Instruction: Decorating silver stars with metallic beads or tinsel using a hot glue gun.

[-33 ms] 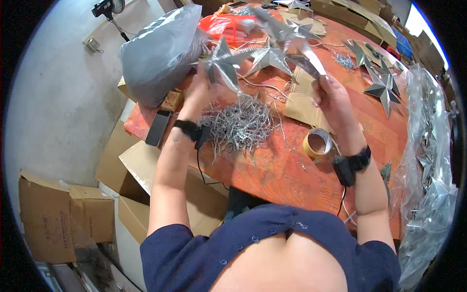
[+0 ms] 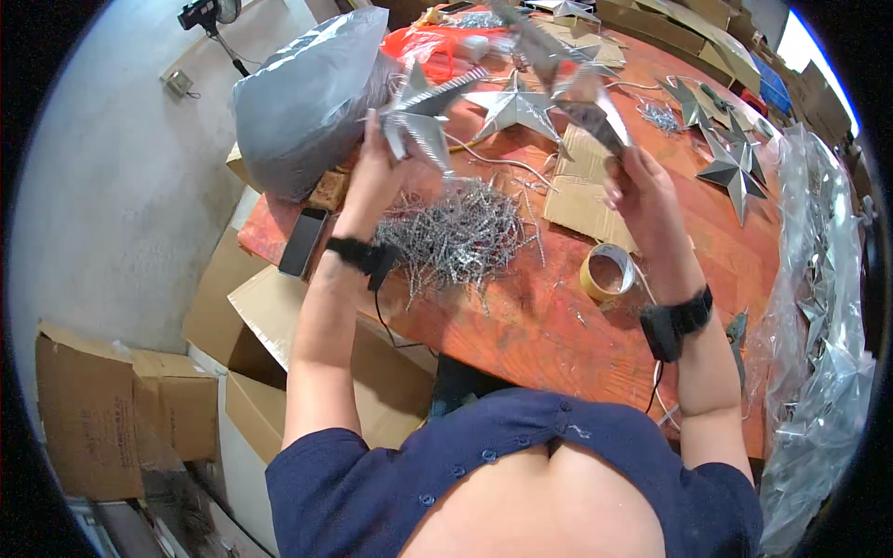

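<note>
My left hand [image 2: 374,175] is closed on a silver star ornament [image 2: 419,119] with ridged edges, raised over the far left of the table. On the right, my right hand [image 2: 640,191] grips a shiny silver star [image 2: 595,113] by one point. Its upper part is blurred. Between and beyond the hands, another silver star [image 2: 513,104] lies on the table. Below the left-hand star sits a tangled heap of silver wire-like strands [image 2: 456,232]. A flat piece of cardboard [image 2: 581,191] lies just left of my right hand.
The reddish wooden table [image 2: 521,335] carries a tape roll [image 2: 606,272], a black phone [image 2: 303,242] and a grey plastic bag [image 2: 302,112]. More silver stars [image 2: 735,172] lie right, beside clear plastic packaging [image 2: 809,372]. Cardboard boxes [image 2: 88,409] stand lower left; a red bag [image 2: 433,51] lies behind.
My left hand has shifted slightly left, and its star has tilted, showing its ridged edges more clearly. My right hand has barely moved; its star is a little higher.
</note>
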### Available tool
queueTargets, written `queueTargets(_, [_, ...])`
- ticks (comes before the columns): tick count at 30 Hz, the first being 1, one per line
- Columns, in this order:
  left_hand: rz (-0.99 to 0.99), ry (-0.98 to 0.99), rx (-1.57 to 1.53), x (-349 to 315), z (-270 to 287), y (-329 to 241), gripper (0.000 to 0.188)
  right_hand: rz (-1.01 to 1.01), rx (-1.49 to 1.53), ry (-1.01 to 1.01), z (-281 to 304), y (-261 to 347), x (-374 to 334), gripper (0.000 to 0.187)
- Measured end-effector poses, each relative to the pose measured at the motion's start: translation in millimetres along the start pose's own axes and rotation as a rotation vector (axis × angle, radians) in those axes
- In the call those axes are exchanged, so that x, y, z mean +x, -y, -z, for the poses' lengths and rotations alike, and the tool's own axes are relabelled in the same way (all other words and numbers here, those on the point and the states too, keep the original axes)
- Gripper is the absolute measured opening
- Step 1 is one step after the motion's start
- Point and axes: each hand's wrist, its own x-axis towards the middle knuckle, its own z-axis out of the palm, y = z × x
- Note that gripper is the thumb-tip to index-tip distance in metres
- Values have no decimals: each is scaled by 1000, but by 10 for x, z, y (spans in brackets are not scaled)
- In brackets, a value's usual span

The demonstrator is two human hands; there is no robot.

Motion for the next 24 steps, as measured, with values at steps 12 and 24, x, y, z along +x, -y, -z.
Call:
queueTargets(12, [708,-655,77,-2645,2067,-156,81,5,-88,92,-342,-37,-627,38])
queueTargets(24, [916,-1027,-36,-3981,2065,172,86,-157,-28,207,-286,-397,-598,36])
